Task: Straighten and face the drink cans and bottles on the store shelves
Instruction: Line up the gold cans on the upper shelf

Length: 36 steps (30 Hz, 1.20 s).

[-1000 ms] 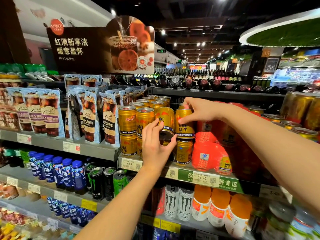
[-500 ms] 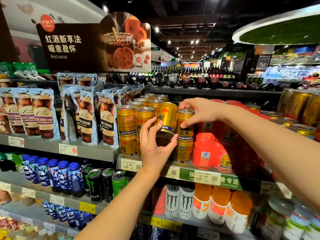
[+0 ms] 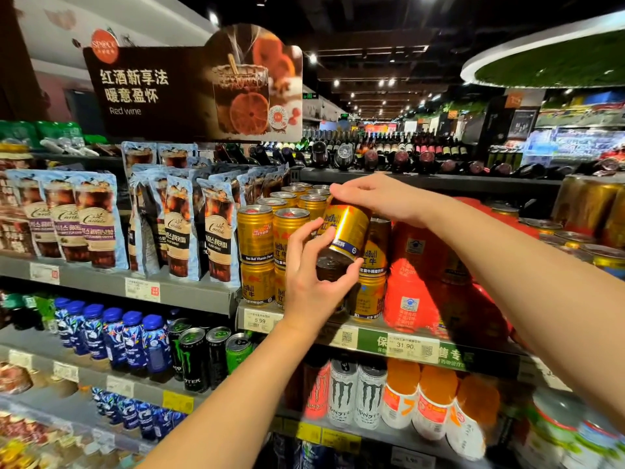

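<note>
The gold can (image 3: pixel 341 236) is gripped tilted, base toward the camera, by the left hand (image 3: pixel 313 282) below and the right hand (image 3: pixel 375 198) above, just in front of the stacked gold cans (image 3: pixel 257 235).

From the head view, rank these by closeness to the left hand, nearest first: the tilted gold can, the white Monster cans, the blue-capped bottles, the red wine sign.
1. Tilted gold can: gripped at its base by the left hand.
2. White Monster cans: one shelf below, slightly right.
3. Blue-capped bottles: lower left shelf.
4. Red wine sign: high up, upper left.
</note>
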### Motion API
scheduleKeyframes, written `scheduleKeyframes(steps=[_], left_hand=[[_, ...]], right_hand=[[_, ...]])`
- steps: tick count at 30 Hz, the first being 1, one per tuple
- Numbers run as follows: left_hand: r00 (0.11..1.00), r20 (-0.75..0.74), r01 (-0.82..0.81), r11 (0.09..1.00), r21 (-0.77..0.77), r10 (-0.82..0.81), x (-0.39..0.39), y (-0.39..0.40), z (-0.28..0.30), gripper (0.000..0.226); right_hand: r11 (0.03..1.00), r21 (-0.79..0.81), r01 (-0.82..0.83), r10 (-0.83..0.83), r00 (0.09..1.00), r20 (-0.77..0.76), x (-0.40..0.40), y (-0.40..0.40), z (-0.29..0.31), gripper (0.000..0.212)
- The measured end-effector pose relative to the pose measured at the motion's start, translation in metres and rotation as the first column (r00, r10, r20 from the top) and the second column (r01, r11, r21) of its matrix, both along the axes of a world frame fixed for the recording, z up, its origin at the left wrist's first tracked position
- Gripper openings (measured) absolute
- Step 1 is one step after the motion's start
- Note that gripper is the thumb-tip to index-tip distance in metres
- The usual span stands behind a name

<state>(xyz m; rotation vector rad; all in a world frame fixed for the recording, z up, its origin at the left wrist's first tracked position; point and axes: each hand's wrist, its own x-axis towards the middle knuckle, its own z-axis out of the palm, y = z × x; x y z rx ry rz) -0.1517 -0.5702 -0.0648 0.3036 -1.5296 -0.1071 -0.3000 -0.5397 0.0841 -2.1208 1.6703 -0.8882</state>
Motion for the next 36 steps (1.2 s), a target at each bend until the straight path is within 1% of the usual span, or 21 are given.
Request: scheduleKeyframes(steps=[2, 6, 8, 10, 12, 13, 14, 15, 16, 17, 18, 19, 21, 23, 25, 28, 30, 33, 36], left_hand=[[1.000, 0.008, -0.001, 1.000, -0.006, 0.001, 0.000, -0.002, -0.001, 0.061], [0.997, -0.072, -0.011, 0.997, 0.078, 0.016, 0.002, -0.002, -0.004, 0.061], [0.995, -0.087, -0.038, 0.998, 0.054, 0.042, 0.004, 0.000, -0.002, 0.062], [0.994, -0.093, -0.056, 0.998, 0.029, 0.058, 0.005, 0.000, -0.001, 0.062], [0.995, -0.088, -0.042, 0.998, 0.057, 0.047, 0.006, 0.000, 0.001, 0.062], [0.995, -0.092, -0.022, 0.994, 0.110, 0.032, 0.006, 0.001, 0.003, 0.062], [0.993, -0.116, 0.013, 0.981, 0.196, 0.011, 0.005, 0.003, 0.005, 0.063], [0.987, -0.162, 0.069, 0.949, 0.308, -0.019, 0.005, 0.007, 0.008, 0.064], [0.971, -0.230, 0.160, 0.893, 0.420, -0.066, 0.005, 0.010, 0.011, 0.064], [0.950, -0.290, 0.255, 0.827, 0.501, -0.117, 0.005, 0.012, 0.012, 0.061], [0.931, -0.337, 0.315, 0.777, 0.546, -0.141, 0.005, 0.011, 0.011, 0.058], [0.930, -0.346, 0.316, 0.757, 0.572, -0.127, 0.006, 0.010, 0.009, 0.054], [0.948, -0.306, 0.265, 0.747, 0.610, -0.087, 0.006, 0.009, 0.004, 0.053], [0.981, -0.196, 0.136, 0.755, 0.641, -0.010, 0.005, 0.010, 0.001, 0.054], [0.991, -0.101, -0.001, 0.780, 0.626, 0.082, 0.004, 0.012, 0.000, 0.055], [0.988, -0.022, -0.110, 0.808, 0.579, 0.151, 0.003, 0.010, -0.005, 0.059], [0.983, 0.019, -0.164, 0.813, 0.559, 0.185, 0.002, 0.009, -0.010, 0.059], [0.977, 0.049, -0.197, 0.798, 0.570, 0.206, 0.002, 0.008, -0.014, 0.058], [0.972, 0.088, -0.226, 0.778, 0.587, 0.216, 0.000, 0.006, -0.017, 0.056]], right_hand=[[1.000, 0.001, -0.028, 0.028, 1.000, 0.011, 0.003, -0.002, 0.005, 0.052], [0.996, -0.047, -0.071, 0.073, 0.996, 0.051, 0.008, -0.005, 0.007, 0.055], [0.997, 0.000, -0.075, 0.075, 0.997, 0.001, 0.008, -0.003, 0.011, 0.057], [0.996, 0.054, -0.073, 0.076, 0.996, -0.049, 0.007, -0.002, 0.015, 0.055], [0.995, 0.055, -0.082, 0.084, 0.996, -0.041, 0.008, -0.002, 0.017, 0.053], [0.996, 0.037, -0.083, 0.084, 0.996, -0.025, 0.009, -0.003, 0.017, 0.054], [0.997, 0.015, -0.075, 0.075, 0.997, -0.004, 0.009, -0.005, 0.017, 0.054], [0.998, -0.007, -0.062, 0.062, 0.998, 0.023, 0.009, -0.007, 0.017, 0.051], [0.999, -0.025, -0.046, 0.047, 0.998, 0.046, 0.009, -0.008, 0.017, 0.046], [0.999, -0.039, -0.038, 0.040, 0.997, 0.061, 0.009, -0.008, 0.017, 0.043], [0.998, -0.050, -0.032, 0.035, 0.998, 0.058, 0.008, -0.009, 0.017, 0.042], [0.998, -0.057, -0.032, 0.034, 0.998, 0.046, 0.008, -0.009, 0.016, 0.042], [0.998, -0.051, -0.039, 0.039, 0.999, 0.011, 0.008, -0.011, 0.012, 0.041], [0.998, -0.056, -0.031, 0.029, 0.999, -0.034, 0.007, -0.014, 0.008, 0.041], [0.998, -0.069, -0.017, 0.011, 0.996, -0.085, 0.006, -0.017, 0.005, 0.041], [0.998, -0.063, -0.024, 0.015, 0.990, -0.139, 0.007, -0.021, 0.000, 0.044], [0.997, -0.067, -0.026, 0.013, 0.982, -0.186, 0.009, -0.024, -0.003, 0.046], [0.998, -0.061, -0.006, -0.010, 0.965, -0.262, 0.009, -0.030, -0.006, 0.053], [0.998, -0.060, 0.026, -0.043, 0.956, -0.291, 0.008, -0.033, -0.009, 0.058]])
